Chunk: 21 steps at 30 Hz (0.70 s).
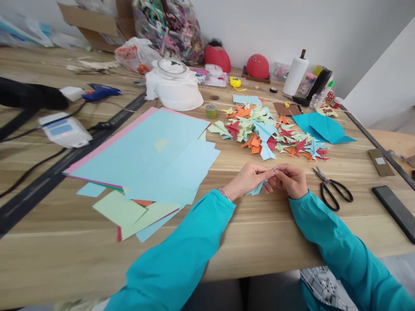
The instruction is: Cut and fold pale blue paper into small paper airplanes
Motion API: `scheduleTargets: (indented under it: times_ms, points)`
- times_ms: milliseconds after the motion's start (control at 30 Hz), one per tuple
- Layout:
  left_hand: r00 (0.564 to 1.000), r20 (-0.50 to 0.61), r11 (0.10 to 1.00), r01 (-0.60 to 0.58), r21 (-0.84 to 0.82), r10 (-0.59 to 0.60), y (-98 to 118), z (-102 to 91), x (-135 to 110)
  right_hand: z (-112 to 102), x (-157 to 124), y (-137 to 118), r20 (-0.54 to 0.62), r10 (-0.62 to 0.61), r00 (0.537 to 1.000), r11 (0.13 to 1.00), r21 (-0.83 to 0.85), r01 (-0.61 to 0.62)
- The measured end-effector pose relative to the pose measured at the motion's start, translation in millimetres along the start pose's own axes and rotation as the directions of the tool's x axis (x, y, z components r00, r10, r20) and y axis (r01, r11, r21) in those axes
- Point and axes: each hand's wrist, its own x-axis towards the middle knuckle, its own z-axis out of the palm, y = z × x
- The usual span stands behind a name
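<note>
Observed small folded light-blue paper piece pinched in fingers of left hand and right hand, equally near both, long axis slanting from lower left up toward right hand, over pale wood-grain table, on near side of multicoloured folded-paper pile.

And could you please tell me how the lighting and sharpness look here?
In the head view: soft lighting, without hard-edged shadows around the hands; the folded blue paper they hold looks slightly soft; clear plastic at upper left looks smeared; wide-angle distortion seemingly stretches the sleeves.
</note>
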Motion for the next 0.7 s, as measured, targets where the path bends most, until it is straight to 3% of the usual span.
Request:
scheduleTargets:
  times_ms: [300, 700]
  points:
    - [1.000, -0.004, 0.999, 0.020, 0.047, -0.020, 6.3, 0.7, -2.8, -4.5, 0.2, 6.8, 0.027, -0.052, 0.998, 0.995, -0.084, 0.054]
    - [1.000, -0.011, 0.995, 0.015, 0.100, -0.014, 4.7, -0.8, -1.8, -4.0, -0.5, 2.8, 0.037, -0.039, 0.999, 0.997, -0.057, 0.041]
